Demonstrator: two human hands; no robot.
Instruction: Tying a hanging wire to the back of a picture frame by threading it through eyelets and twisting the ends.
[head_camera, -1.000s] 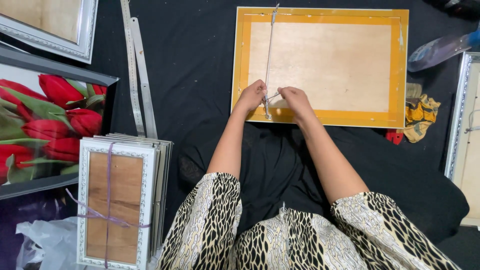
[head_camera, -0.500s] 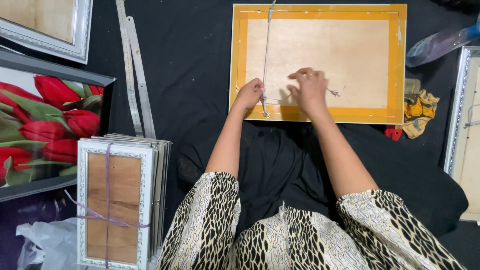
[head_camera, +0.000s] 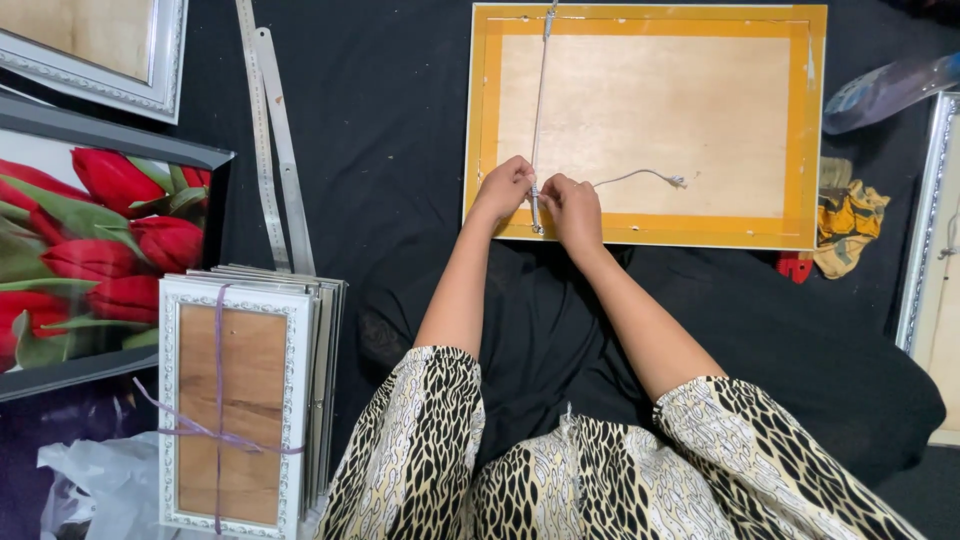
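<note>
Left hand (head_camera: 505, 187): pinched on the cord (head_camera: 540, 100).
Right hand (head_camera: 572, 205): pinched on it too.
Cord: stretched far across the frame back (head_camera: 700, 120).

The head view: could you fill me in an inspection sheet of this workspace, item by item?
Surface: black cloth, spread under everything.
Job's things: frame back, face down, orange tape round its board; cord runs from the top edge to the hands, loose end curling right.
Clutter: two metal rulers; stack of white frames tied with purple string; tulip picture; yellow rag; plastic bag.
Grippers: left hand and right hand both pinch the cord at the lower edge.
Cables: nothing seen.
Surroundings: silver frames at top left and right.
</note>
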